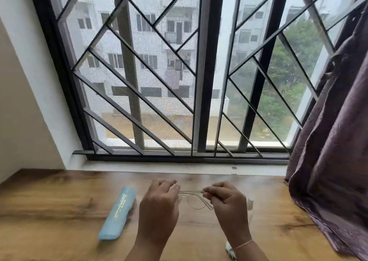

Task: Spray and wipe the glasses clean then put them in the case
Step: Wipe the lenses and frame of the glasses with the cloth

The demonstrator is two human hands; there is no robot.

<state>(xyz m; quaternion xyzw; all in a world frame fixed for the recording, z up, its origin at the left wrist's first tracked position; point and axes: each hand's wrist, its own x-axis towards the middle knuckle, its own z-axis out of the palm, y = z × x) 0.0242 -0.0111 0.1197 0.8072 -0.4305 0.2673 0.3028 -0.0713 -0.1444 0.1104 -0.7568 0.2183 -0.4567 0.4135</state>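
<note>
I hold a pair of clear-framed glasses (196, 199) above the wooden table (59, 211), between both hands. My left hand (159, 207) grips the frame's left end. My right hand (227, 203) pinches the right end at the temple. A closed light blue glasses case (117, 214) lies flat on the table left of my left hand. A small clear spray bottle (250, 207) stands just behind my right hand, mostly hidden. A bit of white cloth (231, 249) shows under my right wrist.
A barred window with a stone sill (179, 168) runs along the table's far edge. A dark purple curtain (334, 161) hangs at the right and drapes onto the table. A white wall (23, 101) closes the left side.
</note>
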